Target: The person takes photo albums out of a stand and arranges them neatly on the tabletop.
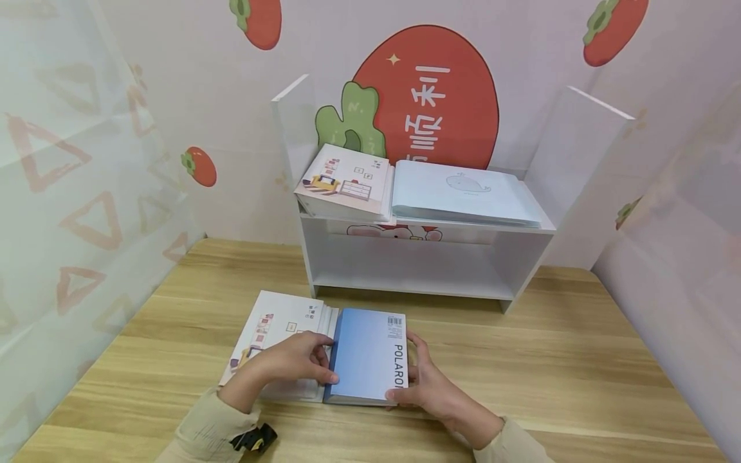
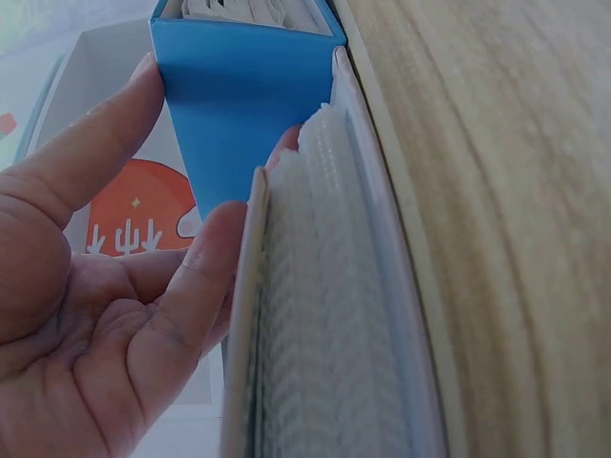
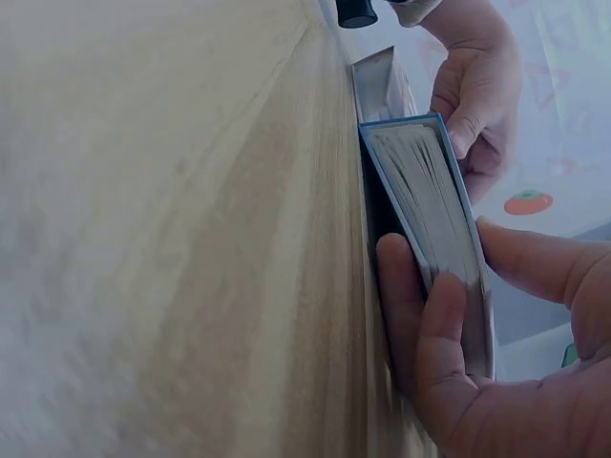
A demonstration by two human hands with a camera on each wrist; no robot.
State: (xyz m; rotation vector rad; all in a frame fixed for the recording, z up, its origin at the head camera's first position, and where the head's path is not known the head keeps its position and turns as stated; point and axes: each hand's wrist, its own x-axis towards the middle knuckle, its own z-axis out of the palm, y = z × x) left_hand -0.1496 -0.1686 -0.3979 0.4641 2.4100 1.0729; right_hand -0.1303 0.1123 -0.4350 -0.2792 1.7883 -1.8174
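Observation:
A blue photo album (image 1: 370, 360) with "POLAROI" lettering lies just above the tabletop, its right edge tilted up. My right hand (image 1: 428, 386) grips that edge, thumb on the cover and fingers underneath, as the right wrist view shows. At the spine side, my left hand (image 1: 298, 360) holds the album between thumb and fingers. The left wrist view shows its blue spine (image 2: 243, 105) there. Directly left lies a white illustrated album (image 1: 272, 321), partly covered by my left hand and forearm. Its plastic page edges (image 2: 329, 286) face the left wrist camera.
A white shelf (image 1: 405, 283) stands at the back of the wooden table (image 1: 579, 360). On its upper board lie a white illustrated album (image 1: 347, 180) and a pale blue whale album (image 1: 463, 190). Printed paper walls enclose the table on the left, back and right.

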